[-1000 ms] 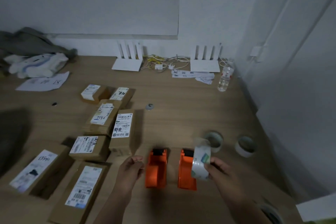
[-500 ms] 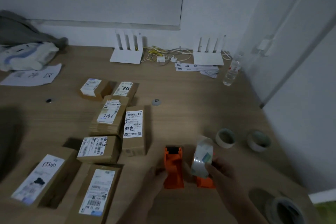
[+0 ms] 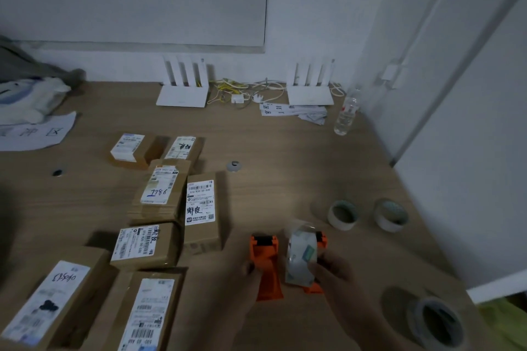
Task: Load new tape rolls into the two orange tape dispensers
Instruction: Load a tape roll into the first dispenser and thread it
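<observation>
Two orange tape dispensers lie side by side on the wooden table near its front. My left hand (image 3: pixel 242 279) touches the left dispenser (image 3: pixel 266 265) at its near left side; whether it grips it I cannot tell. My right hand (image 3: pixel 339 273) holds a clear tape roll (image 3: pixel 301 256) upright by its rim, right in front of the right dispenser (image 3: pixel 320 239), which the roll and hand mostly hide. Two more tape rolls (image 3: pixel 342 215) (image 3: pixel 390 215) lie flat to the right, beyond the dispensers.
Several labelled cardboard parcels (image 3: pixel 199 211) crowd the table to the left of the dispensers. A larger tape roll (image 3: pixel 436 325) lies at the front right corner. Two white routers (image 3: pixel 182 94), cables and a water bottle (image 3: pixel 346 114) stand along the back wall. A wall runs close on the right.
My left hand has moved right onto the left dispenser. The tape roll in my right hand has come down closer over the right dispenser. The camera has shifted.
</observation>
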`<state>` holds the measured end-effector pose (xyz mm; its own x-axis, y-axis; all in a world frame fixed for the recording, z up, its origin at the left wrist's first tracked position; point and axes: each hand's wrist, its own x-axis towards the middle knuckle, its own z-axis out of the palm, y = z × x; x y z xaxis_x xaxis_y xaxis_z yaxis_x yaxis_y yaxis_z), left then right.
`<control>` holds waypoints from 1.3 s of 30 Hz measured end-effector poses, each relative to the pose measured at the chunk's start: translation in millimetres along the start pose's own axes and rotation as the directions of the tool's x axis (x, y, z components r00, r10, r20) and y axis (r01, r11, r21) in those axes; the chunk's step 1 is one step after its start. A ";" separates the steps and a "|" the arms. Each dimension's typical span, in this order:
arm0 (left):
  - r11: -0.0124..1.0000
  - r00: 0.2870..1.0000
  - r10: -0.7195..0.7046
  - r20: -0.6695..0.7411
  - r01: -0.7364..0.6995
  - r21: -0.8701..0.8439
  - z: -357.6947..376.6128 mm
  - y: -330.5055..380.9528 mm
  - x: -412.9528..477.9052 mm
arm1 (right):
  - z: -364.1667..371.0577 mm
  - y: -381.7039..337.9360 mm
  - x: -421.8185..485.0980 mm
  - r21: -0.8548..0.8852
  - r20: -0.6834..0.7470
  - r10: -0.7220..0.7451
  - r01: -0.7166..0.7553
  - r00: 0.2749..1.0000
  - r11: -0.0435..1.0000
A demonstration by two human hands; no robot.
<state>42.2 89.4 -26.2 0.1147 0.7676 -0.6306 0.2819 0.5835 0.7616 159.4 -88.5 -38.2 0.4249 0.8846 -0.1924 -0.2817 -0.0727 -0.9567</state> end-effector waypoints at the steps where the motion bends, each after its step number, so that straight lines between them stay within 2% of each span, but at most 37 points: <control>1: 0.997 0.995 -0.074 0.062 0.072 0.037 -3.9 -75.3 4.9 | 0.7 -3.6 -2.5 -0.031 0.003 -0.003 0.003 1.000 1.000; 2: 0.999 0.992 -0.038 0.124 0.037 0.005 -1.5 -80.1 3.9 | 1.0 -3.9 -2.9 -0.055 -0.003 -0.002 0.002 1.000 0.998; 3: 0.994 0.983 -0.081 0.162 0.068 0.083 -3.4 -94.3 -14.9 | 1.5 -3.4 -1.7 -0.075 -0.023 -0.002 0.000 1.000 0.997; 4: 0.999 0.981 -0.028 0.194 0.023 0.031 -5.4 -98.8 -23.7 | 3.0 -5.5 -2.9 -0.085 -0.027 0.010 -0.012 1.000 0.996; 5: 0.999 0.985 0.026 0.170 -0.018 -0.047 -3.4 -93.2 -23.6 | 5.4 -7.0 -3.9 -0.093 -0.021 0.021 -0.023 1.000 0.995; 11: 0.966 0.962 0.250 0.107 -0.242 -0.088 -12.3 -62.0 -63.7 | 18.9 -14.2 -7.3 -0.103 -0.024 0.012 -0.015 1.000 0.995; 24: 0.955 0.929 0.291 0.230 -0.266 -0.133 -18.2 -45.9 -90.9 | 35.3 -21.8 -12.4 -0.093 -0.052 0.133 -0.137 0.990 0.986; 29: 0.933 0.885 0.336 0.322 -0.266 -0.245 -14.7 -42.6 -95.5 | 46.0 -29.8 -17.9 -0.159 -0.062 0.068 -0.077 0.996 0.984; 33: 0.914 0.838 0.406 0.364 -0.360 -0.189 -16.0 -46.2 -93.6 | 50.6 -32.9 -20.7 -0.291 -0.023 0.002 -0.009 1.000 0.957; 39: 0.920 0.844 0.390 0.369 -0.376 -0.112 -22.2 -46.0 -86.8 | 59.1 -38.6 -22.2 -0.397 0.023 0.001 0.008 1.000 0.918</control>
<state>-1.9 1.9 -3.2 0.5581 0.7773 -0.2904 0.1091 0.2782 0.9543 110.0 -78.1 16.0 0.4051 0.8948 -0.1879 0.0868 -0.2422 -0.9663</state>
